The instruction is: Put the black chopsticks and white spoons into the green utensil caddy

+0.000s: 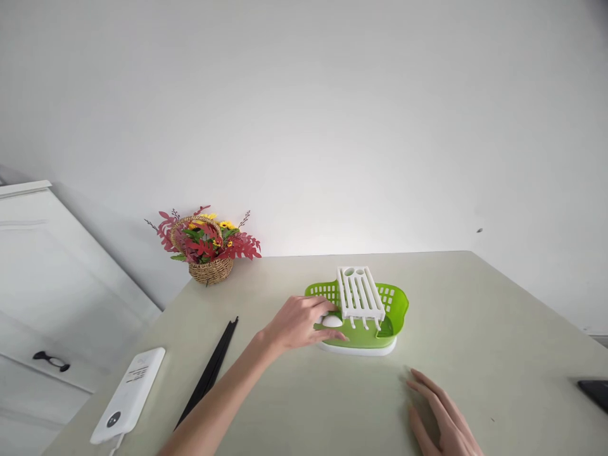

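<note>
My left hand (304,320) reaches to the left end of a green plastic basket (401,310) with a grid of holes in its wall. Its fingers and thumb curl round a smooth white rounded piece (332,321) there; part of that piece is hidden by the fingers. Across the basket lies a white slatted rack (361,294), with two round holes at its far end and several small hooks at its near edge. The basket stands on a white base (363,349). Low on the right, my right hand (441,415) is open and holds nothing, fingers stretched over the table.
A wicker basket of artificial flowers (209,269) stands at the back left of the table (475,316). Black chopsticks (211,367) lie left of my forearm, beside a white power bank (130,396) with a cable. A dark object (593,392) lies at the right edge.
</note>
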Tool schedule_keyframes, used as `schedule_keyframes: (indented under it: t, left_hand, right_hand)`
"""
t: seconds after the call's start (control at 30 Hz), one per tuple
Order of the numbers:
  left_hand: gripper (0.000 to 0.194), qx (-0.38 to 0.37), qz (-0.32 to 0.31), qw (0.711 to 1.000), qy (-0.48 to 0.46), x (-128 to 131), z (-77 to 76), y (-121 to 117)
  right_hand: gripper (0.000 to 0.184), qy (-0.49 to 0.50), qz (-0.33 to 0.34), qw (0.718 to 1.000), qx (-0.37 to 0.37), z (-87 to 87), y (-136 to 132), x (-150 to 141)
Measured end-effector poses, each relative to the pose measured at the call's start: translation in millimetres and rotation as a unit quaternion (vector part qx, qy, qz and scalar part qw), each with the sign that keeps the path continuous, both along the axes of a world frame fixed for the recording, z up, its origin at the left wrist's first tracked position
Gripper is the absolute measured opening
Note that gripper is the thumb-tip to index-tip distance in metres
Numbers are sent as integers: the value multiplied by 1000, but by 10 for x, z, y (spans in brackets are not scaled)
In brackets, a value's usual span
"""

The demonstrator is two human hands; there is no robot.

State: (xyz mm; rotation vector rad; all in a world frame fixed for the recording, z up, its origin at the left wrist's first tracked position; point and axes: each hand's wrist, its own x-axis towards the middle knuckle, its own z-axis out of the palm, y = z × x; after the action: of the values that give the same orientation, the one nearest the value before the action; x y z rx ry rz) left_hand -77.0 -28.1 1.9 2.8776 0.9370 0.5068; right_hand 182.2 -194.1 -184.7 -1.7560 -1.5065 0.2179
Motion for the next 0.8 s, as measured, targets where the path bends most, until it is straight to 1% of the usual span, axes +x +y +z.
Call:
schedule_keyframes:
  t: [0.07,0.2,0.3,0.43,0.53,0.6,0.67,0.73,0.8]
  left_hand:
    - [48,67,-26,997,25,42,-55,97]
    - [46,179,-83,979,50,65,-122,248]
    - [43,219,-115,968,45,49,-145,303]
    - [35,245,-136,960,19,33,-126,320]
    - [30,270,-142,952,-17,29,-34,288]
    - [26,280,-142,949,-40,21,66,250]
    - [21,272,-138,950,-61,2,177,219]
    - [18,250,-120,957,-89,-25,271,212]
    - [20,227,-79,962,-130,-62,327,238]
  right_hand:
    - [36,-2,-5,1000,1,15,-2,-3]
    - [35,-3,-6,1000,3,29,0,-6]
    - [36,-1,-7,1000,-4,28,0,-4]
    - [36,-3,-8,1000,-11,33,-1,-5]
    - [35,-5,-8,1000,-3,44,2,-7]
    - [34,-5,-7,1000,2,50,5,-8]
    - [34,-5,-7,1000,0,52,6,-8]
    - [34,-4,-9,1000,-5,48,5,-9]
    - [34,-3,-9,1000,-6,42,4,-11]
